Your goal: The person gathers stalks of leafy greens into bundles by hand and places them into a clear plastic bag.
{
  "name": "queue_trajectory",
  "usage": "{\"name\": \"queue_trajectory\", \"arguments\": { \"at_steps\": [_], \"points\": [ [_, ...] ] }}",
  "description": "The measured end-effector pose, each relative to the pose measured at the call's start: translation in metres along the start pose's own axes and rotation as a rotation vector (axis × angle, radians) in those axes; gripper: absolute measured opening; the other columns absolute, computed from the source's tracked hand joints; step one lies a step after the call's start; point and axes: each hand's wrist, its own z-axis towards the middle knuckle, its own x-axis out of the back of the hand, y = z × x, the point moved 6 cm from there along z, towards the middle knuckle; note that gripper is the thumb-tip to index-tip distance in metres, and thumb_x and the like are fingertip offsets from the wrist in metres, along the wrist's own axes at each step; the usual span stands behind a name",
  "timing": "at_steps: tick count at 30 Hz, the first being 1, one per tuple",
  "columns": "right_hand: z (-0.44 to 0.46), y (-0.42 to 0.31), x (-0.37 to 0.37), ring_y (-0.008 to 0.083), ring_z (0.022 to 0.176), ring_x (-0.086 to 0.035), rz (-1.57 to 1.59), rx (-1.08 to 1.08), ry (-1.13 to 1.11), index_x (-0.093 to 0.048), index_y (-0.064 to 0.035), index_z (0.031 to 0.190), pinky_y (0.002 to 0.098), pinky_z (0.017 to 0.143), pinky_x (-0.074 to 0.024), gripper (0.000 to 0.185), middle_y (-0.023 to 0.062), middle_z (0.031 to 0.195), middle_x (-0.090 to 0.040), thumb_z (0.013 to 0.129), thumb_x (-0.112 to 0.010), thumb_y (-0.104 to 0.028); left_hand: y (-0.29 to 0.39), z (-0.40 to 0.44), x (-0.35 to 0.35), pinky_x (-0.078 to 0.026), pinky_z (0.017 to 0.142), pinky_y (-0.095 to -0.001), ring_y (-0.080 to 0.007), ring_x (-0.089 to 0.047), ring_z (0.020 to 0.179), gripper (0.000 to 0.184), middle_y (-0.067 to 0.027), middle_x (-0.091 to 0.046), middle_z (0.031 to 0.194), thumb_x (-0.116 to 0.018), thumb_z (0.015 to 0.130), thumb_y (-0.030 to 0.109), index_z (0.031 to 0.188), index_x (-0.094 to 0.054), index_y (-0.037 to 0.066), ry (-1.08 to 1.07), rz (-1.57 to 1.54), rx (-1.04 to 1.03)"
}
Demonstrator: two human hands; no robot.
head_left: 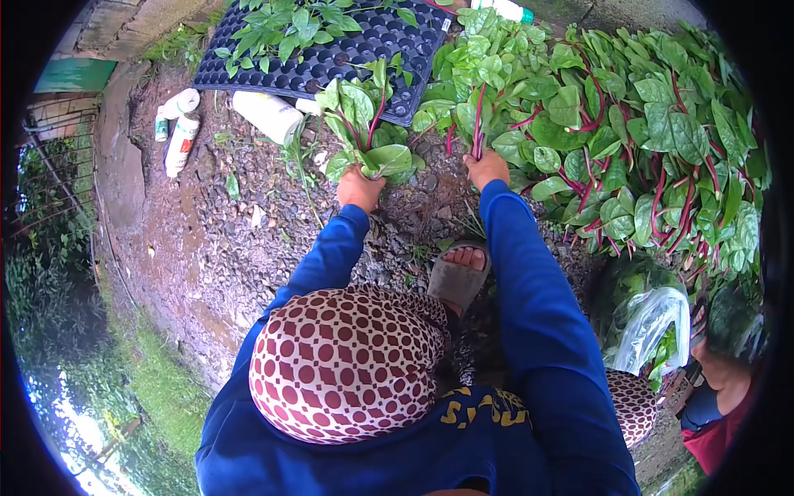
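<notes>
My left hand [361, 190] is closed around a small bunch of leafy greens [357, 116] with red-purple stems, probably Malabar spinach, held upright over the gravel. To its right, my right hand [486, 169] grips the purple stems of more of the same greens [479, 116]; their leaves point away from me. Beside my right hand spreads a large heap of cut Malabar spinach [637, 140], its red stems lying in several directions. Leaves overlap behind my right hand, so I cannot tell where its bunch ends and the heap begins.
A black seedling tray [418, 58] with green seedlings lies beyond my hands. White bottles [182, 140] and a white container [269, 116] rest on the gravel at left. A clear plastic bag [657, 326] with greens stands at right, near another person's leg [728, 380].
</notes>
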Motion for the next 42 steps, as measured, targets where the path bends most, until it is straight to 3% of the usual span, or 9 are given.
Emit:
{"name": "queue_trajectory", "arguments": {
  "at_steps": [6, 9, 14, 19, 21, 25, 32, 38, 42],
  "points": [
    [-0.003, -0.002, 0.003, 0.0285, 0.068, -0.063, 0.772, 0.009, 0.02, -0.058, -0.0023, 0.094, 0.038, 0.063, -0.0495, 0.031, 0.0144, 0.077, -0.064, 0.09, -0.053, -0.033, -0.006, -0.001, 0.005, -0.052, 0.073, -0.0354, -0.0276, -0.065, 0.079, 0.046, -0.0128, -0.067, 0.088, -0.074, 0.069, 0.031, 0.101, -0.061, 0.001, -0.033, -0.202, 0.06],
    [-0.055, -0.047, 0.042, 0.0226, 0.055, -0.058, 0.95, 0.032, -0.071, -0.052, -0.0021, 0.088, 0.0352, 0.053, -0.0469, 0.027, 0.0102, 0.066, -0.06, 0.093, -0.049, -0.029, -0.013, -0.009, -0.014, -0.05, 0.066, -0.0318, -0.0195, -0.063, 0.071, 0.032, -0.0057, -0.065, 0.089, -0.068, 0.079, 0.027, 0.1, -0.062, 0.003, -0.105, -0.895, 0.088],
    [-0.147, -0.13, -0.001, 0.0356, 0.059, -0.061, 0.124, 0.575, -0.006, -0.053, -0.0007, 0.084, 0.0469, 0.056, -0.047, 0.03, 0.0184, 0.067, -0.061, 0.092, -0.046, -0.028, 0.05, -0.072, 0.023, -0.047, 0.079, -0.0291, -0.0141, -0.058, 0.089, 0.036, -0.005, -0.06, 0.101, -0.06, 0.09, 0.026, 0.115, -0.049, 0.003, -0.375, -1.72, 0.194],
    [-0.175, -0.154, -0.022, 0.0368, 0.071, -0.062, 0.28, 0.78, -0.49, -0.06, -0.0031, 0.082, 0.0474, 0.066, -0.0478, 0.033, 0.0195, 0.074, -0.063, 0.089, -0.049, -0.033, -0.001, -0.086, 0.049, -0.037, 0.035, -0.0238, -0.0105, -0.049, 0.039, 0.016, -0.0002, -0.054, 0.054, -0.061, 0.088, 0.023, 0.081, -0.055, 0.009, -0.258, -1.589, 0.417],
    [-0.157, -0.149, -0.028, 0.0362, 0.074, -0.062, 0.283, 0.887, -0.674, -0.063, -0.0064, 0.089, 0.047, 0.07, -0.048, 0.029, 0.0181, 0.077, -0.064, 0.088, -0.051, -0.033, -0.034, -0.084, 0.064, -0.036, 0.035, -0.0242, -0.0118, -0.049, 0.04, 0.019, -0.0018, -0.055, 0.056, -0.062, 0.088, 0.024, 0.078, -0.055, 0.009, -0.048, -1.409, 0.396],
    [-0.099, -0.139, -0.049, 0.0324, 0.087, -0.064, 0.023, 0.648, -0.299, -0.065, -0.0148, 0.106, 0.0437, 0.076, -0.0492, 0.026, 0.016, 0.09, -0.067, 0.087, -0.046, -0.018, -0.07, -0.076, 0.081, -0.04, 0.047, -0.027, -0.0134, -0.053, 0.05, 0.016, -0.0032, -0.057, 0.063, -0.063, 0.088, 0.021, 0.09, -0.055, 0.006, 0.171, -1.38, 0.39],
    [-0.055, -0.128, -0.077, 0.0322, 0.078, -0.065, -0.266, 0.579, -0.23, -0.061, -0.0037, 0.102, 0.043, 0.07, -0.0505, 0.024, 0.0164, 0.084, -0.066, 0.087, -0.045, -0.015, -0.071, -0.056, 0.067, -0.042, 0.053, -0.0251, -0.0099, -0.053, 0.058, 0.021, -0.0019, -0.061, 0.077, -0.064, 0.087, 0.02, 0.097, -0.057, 0.004, 0.234, -1.289, 0.277],
    [-0.09, -0.125, -0.007, 0.033, 0.073, -0.065, 0.492, 0.602, 0.026, -0.054, -0.0006, 0.091, 0.0411, 0.066, -0.0522, 0.015, 0.016, 0.075, -0.064, 0.078, -0.059, -0.005, -0.033, -0.065, 0.072, -0.036, 0.043, -0.022, -0.0075, -0.047, 0.047, 0.019, 0.0019, -0.054, 0.064, -0.066, 0.085, 0.023, 0.086, -0.056, 0.007, 0.06, -1.009, 0.302],
    [-0.12, -0.159, -0.01, 0.0299, 0.075, -0.067, 0.977, 0.467, -0.059, -0.051, -0.0006, 0.092, 0.0361, 0.069, -0.0526, 0.027, 0.0159, 0.08, -0.065, 0.072, -0.069, -0.003, -0.008, -0.077, 0.039, -0.04, 0.042, -0.0223, -0.0086, -0.048, 0.046, 0.023, 0.0008, -0.056, 0.065, -0.066, 0.086, 0.022, 0.092, -0.05, 0.006, -0.244, -1.345, 0.127]
  ]
}}
